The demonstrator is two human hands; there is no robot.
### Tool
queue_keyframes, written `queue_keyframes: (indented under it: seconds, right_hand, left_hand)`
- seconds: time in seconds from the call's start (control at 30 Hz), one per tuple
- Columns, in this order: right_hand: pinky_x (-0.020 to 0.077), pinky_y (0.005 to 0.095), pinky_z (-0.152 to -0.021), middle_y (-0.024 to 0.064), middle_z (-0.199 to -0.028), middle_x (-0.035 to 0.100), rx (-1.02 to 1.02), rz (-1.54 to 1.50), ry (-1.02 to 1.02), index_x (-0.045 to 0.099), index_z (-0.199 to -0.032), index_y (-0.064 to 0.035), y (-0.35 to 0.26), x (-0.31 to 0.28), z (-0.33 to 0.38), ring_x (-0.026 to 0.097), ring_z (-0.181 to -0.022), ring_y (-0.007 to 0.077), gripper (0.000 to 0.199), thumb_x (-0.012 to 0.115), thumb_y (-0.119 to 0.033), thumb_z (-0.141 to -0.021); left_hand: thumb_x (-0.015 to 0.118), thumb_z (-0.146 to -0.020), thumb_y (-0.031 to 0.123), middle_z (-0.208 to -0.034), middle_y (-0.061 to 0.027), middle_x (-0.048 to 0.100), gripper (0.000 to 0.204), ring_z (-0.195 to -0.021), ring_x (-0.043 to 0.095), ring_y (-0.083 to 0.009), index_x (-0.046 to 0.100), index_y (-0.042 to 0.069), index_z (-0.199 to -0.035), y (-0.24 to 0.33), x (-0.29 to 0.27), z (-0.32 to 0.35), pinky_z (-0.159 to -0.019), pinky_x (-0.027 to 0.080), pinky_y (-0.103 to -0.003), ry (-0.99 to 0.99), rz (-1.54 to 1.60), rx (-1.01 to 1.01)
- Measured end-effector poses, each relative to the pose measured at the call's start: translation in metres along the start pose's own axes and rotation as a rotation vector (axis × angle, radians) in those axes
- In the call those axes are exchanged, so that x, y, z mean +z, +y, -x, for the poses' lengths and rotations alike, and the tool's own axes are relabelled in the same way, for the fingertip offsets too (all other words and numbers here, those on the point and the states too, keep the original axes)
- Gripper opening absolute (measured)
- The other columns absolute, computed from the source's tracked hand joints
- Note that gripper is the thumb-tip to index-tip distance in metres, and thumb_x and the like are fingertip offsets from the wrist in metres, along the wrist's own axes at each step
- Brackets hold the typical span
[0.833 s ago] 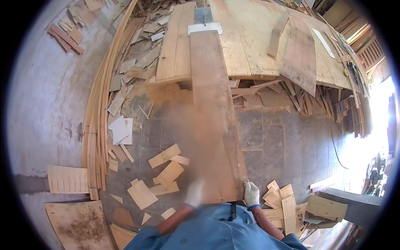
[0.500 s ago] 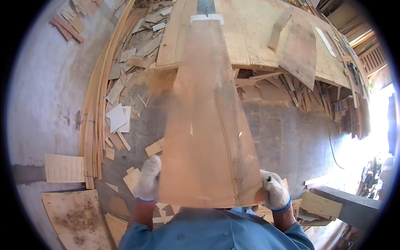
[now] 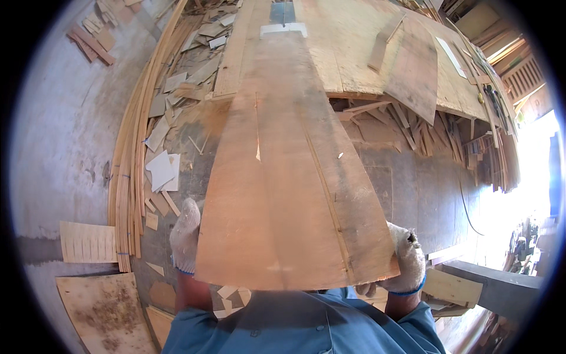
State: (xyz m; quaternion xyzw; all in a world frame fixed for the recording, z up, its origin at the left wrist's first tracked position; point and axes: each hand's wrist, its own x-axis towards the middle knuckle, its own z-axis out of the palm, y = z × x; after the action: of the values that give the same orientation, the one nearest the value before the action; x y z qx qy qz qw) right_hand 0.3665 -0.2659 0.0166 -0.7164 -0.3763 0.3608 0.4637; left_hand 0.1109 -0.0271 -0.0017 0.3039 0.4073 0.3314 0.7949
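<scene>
A long reddish plywood board (image 3: 271, 206) stretches from my chest out over the workbench (image 3: 348, 53). Its far end lies by a white block (image 3: 284, 29). A dark seam and small chipped spots mark its face. My left hand (image 3: 186, 235), in a white work glove, grips the board's left edge near the close end, fingers mostly hidden beneath. On the opposite edge, my right hand (image 3: 407, 256) holds the board in a matching glove with a hole in it; some of its fingertips show under the near edge.
Long wood strips (image 3: 127, 183) stand bundled along the left wall. Scrap pieces (image 3: 162, 171) litter the floor beside them. Another plywood piece (image 3: 413, 71) overhangs the bench's front edge, with offcuts (image 3: 407, 118) piled underneath. A grey beam (image 3: 495, 283) lies at lower right.
The board looks wider and closer to me, its near end raised or drawn in. Both hands have moved outward with its edges, and the view has shifted slightly.
</scene>
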Motion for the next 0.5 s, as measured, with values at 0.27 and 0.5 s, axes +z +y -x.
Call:
queue_keyframes:
  seconds: [0.27,0.5]
  right_hand:
    - [0.0532,0.0353,-0.086,0.0171,-0.107,0.068,-0.143,0.228,0.027,0.062,-0.122,0.0023,0.042,0.024,-0.01,0.066,-0.099,0.031,0.041,0.073,-0.008,-0.084]
    - [0.0495,0.026,-0.077,0.0042,-0.098,0.065,0.444,-0.364,0.345,0.058,-0.137,0.0015,0.095,0.063,-0.002,0.058,-0.087,0.0094,0.04,0.052,-0.009,-0.099]
  left_hand:
    - [0.043,-0.109,0.035,-0.121,-0.0123,0.066,0.047,-0.109,0.066,-0.0193,0.056,-0.003,-0.133,-0.055,0.005,-0.011,-0.093,0.054,-0.032,-0.028,-0.139,-0.168]
    - [0.045,-0.109,0.032,-0.125,-0.0093,0.064,0.043,-0.111,0.064,-0.016,0.057,-0.003,-0.132,-0.104,-0.011,-0.006,-0.094,0.053,-0.031,-0.01,-0.053,-0.314]
